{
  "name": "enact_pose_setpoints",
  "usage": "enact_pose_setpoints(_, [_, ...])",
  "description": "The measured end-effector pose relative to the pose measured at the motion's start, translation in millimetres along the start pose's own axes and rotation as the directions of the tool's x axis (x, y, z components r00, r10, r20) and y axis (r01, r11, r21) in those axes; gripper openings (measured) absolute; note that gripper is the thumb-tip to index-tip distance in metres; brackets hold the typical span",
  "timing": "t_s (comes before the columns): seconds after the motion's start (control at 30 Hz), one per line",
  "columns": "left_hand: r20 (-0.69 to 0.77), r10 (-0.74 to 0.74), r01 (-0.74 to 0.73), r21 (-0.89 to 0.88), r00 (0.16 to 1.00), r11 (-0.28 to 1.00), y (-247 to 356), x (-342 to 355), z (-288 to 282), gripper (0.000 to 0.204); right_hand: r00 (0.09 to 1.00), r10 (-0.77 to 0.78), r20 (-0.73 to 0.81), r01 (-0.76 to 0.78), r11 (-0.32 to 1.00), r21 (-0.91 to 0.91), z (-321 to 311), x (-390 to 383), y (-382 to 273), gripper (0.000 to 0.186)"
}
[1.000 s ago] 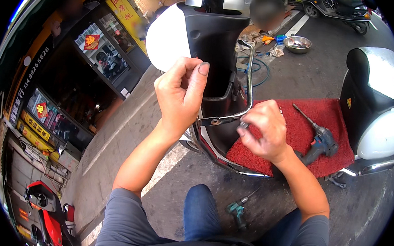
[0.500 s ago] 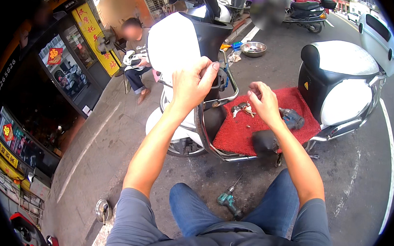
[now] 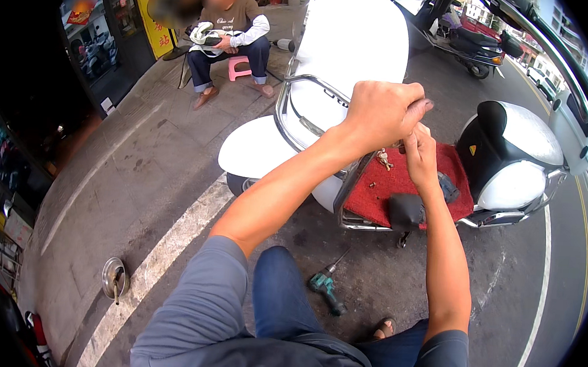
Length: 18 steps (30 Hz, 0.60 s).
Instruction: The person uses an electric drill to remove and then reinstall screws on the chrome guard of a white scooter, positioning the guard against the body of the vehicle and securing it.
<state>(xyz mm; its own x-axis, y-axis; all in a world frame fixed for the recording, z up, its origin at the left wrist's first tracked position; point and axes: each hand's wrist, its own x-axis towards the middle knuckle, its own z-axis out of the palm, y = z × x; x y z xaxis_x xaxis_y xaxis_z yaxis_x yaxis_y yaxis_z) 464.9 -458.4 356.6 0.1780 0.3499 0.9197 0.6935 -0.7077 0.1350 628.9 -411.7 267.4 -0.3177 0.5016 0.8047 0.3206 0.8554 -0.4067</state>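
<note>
My left hand [image 3: 384, 112] is closed at the front of the white scooter [image 3: 350, 32], beside its chrome rail [image 3: 287, 102]; whatever it holds is hidden. My right hand [image 3: 420, 151] is closed just below and touching or nearly touching the left, with a small dark item at its fingertips that I cannot make out. Behind the hands lies a red mat [image 3: 367, 198] on the footboard, with small metal parts [image 3: 384, 159], a partly hidden power tool [image 3: 447, 186] and a black padded piece [image 3: 405, 212].
A person [image 3: 229, 25] sits on a pink stool [image 3: 240, 69] at upper left, holding something. A green drill [image 3: 328, 290] lies on the ground between my legs. A metal bowl [image 3: 115, 270] sits at lower left. Parked scooters [image 3: 477, 47] stand behind.
My view has swung, showing more of the scooter's white front and the seated person. My left hand has moved right and my right hand has come up to it, its fingers now closer together.
</note>
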Motion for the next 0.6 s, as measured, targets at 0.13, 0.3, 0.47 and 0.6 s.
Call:
enact_pose_setpoints(0.13, [0.030,-0.032,0.033,-0.049,0.999,0.998,2.2,-3.1,3.9,0.022,1.000,-0.024,-0.018,0.023,0.998,-0.059,-2.0,-2.7,13.5,0.045])
enact_pose_setpoints(0.3, [0.110,-0.056,0.062,-0.047,0.992,0.997,-2.7,3.2,-11.9,0.023,0.998,-0.053,-0.024,0.052,0.998,-0.037,2.8,11.6,4.7,0.046])
enact_pose_setpoints(0.47, [0.207,-0.219,0.245,-0.111,0.954,0.963,5.7,-1.4,2.1,0.028,0.974,-0.122,-0.190,0.128,0.992,0.015,13.1,0.2,28.9,0.042])
enact_pose_setpoints(0.6, [0.192,-0.254,0.281,-0.128,0.948,0.951,12.3,-1.0,6.8,0.028,0.963,-0.125,-0.238,0.134,0.991,0.022,9.4,-1.6,31.4,0.038])
